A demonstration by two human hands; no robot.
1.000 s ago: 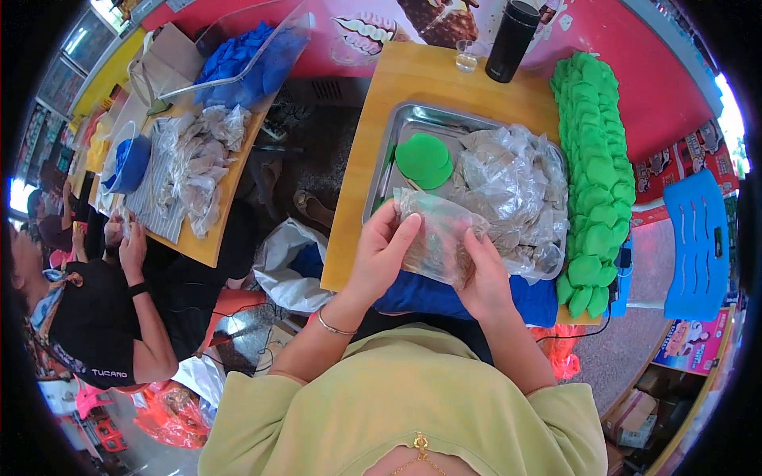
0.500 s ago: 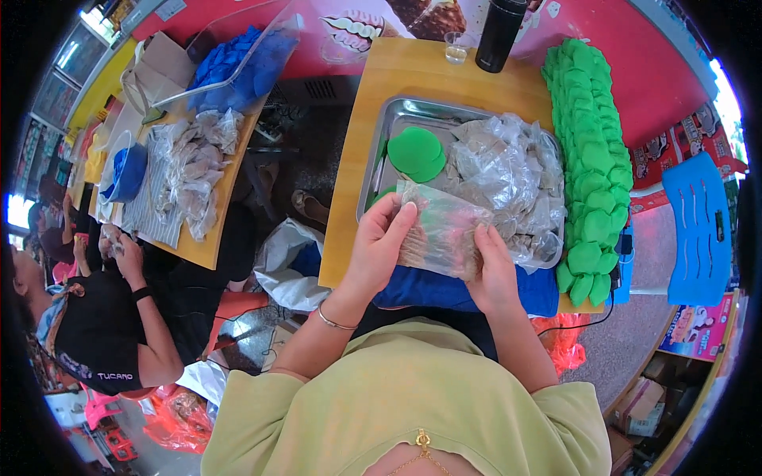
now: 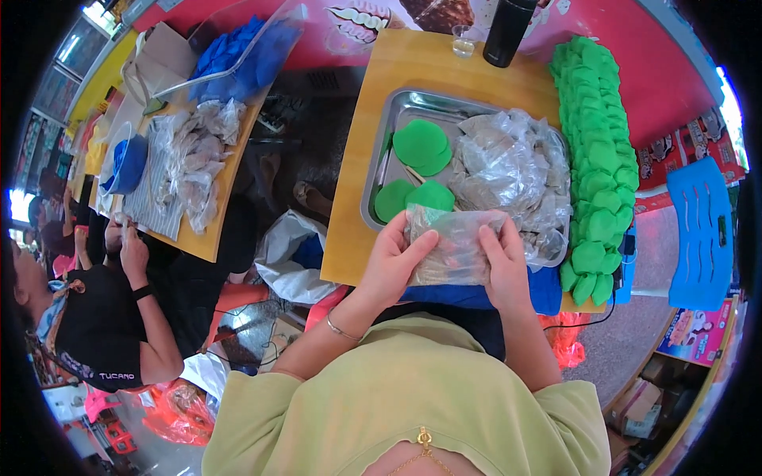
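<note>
Moved mostly off green discs, the clear bag fills the grip of left hand and right hand.

Pretty bright overall, table well lit. Blown-out glare beyond table's right edge, another hot patch far left. Shiny highlights on plastic bags toward table's right edge, milder sheen on held bag. Murky dark past table's left edge. Fisheye bends lines, corners pure black.
</note>
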